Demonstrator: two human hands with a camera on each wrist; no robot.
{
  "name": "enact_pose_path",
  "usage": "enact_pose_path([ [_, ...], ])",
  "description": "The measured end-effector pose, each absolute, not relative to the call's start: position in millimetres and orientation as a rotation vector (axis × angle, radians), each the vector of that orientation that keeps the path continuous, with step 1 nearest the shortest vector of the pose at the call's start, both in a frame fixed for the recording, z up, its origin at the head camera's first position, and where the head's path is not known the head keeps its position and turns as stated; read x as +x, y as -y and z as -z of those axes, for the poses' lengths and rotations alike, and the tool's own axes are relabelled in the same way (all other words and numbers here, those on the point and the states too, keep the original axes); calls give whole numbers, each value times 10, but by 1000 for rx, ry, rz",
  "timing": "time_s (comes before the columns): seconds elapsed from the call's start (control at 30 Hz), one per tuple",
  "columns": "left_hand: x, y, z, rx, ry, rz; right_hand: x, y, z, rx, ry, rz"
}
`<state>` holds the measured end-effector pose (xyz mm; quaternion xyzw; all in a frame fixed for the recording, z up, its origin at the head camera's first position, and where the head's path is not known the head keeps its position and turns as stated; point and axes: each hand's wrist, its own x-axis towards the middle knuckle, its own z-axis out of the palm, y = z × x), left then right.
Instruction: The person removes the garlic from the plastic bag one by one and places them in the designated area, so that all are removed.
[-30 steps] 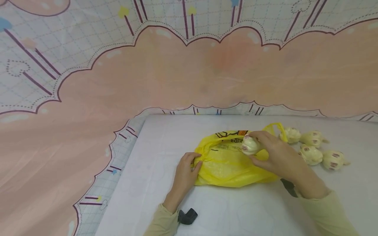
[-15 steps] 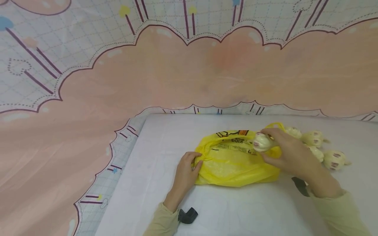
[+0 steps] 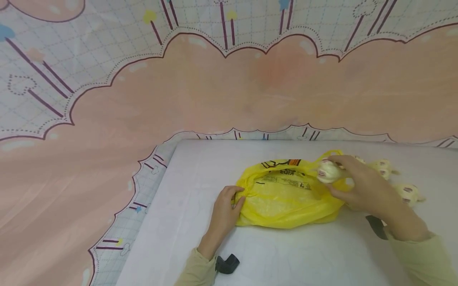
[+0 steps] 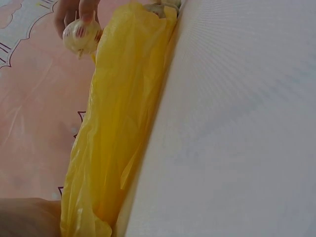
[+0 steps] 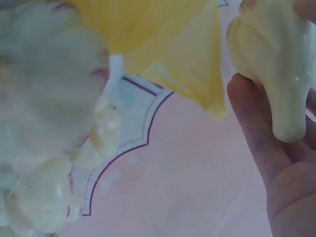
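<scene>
In the head view my left hand (image 3: pixel 227 204) pinches the left edge of a yellow plastic bag (image 3: pixel 286 214) lying on its side, its mouth gaping upward. My right hand (image 3: pixel 361 190) holds a garlic bulb (image 3: pixel 328 171) by its stem end between thumb and fingers, raised over the bag's right side. The same bulb (image 5: pixel 276 54) shows its pale stem in the right wrist view. From the left wrist the bag (image 4: pixel 121 108) stretches away, with the held bulb (image 4: pixel 81 37) beyond its rim. Whether anything lies inside the bag is hard to tell.
More garlic bulbs (image 3: pixel 408 194) lie right of the bag on the white tabletop (image 3: pixel 286 258), partly hidden by my right hand. A patterned pink cloth (image 3: pixel 229 91) hangs behind the table. Black wrist straps (image 3: pixel 228 264) show at both wrists.
My right hand has moved to the right with the garlic bulb, from over the bag's opening to its right side, covering some loose bulbs. The left hand has stayed on the bag.
</scene>
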<state>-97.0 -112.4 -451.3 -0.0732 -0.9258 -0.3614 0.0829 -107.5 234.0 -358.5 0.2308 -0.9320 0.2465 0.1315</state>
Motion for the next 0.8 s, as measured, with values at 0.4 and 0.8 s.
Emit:
enact_pose_path([
  [0.4, -964, 1143, 4545, -210, 2762, 1080, -1039, -2622, 3577, 555, 2689, -675],
  [0.8, -977, 1137, 4535, -191, 2793, 1104, -1011, -2819, 3599, 447, 2729, -724],
])
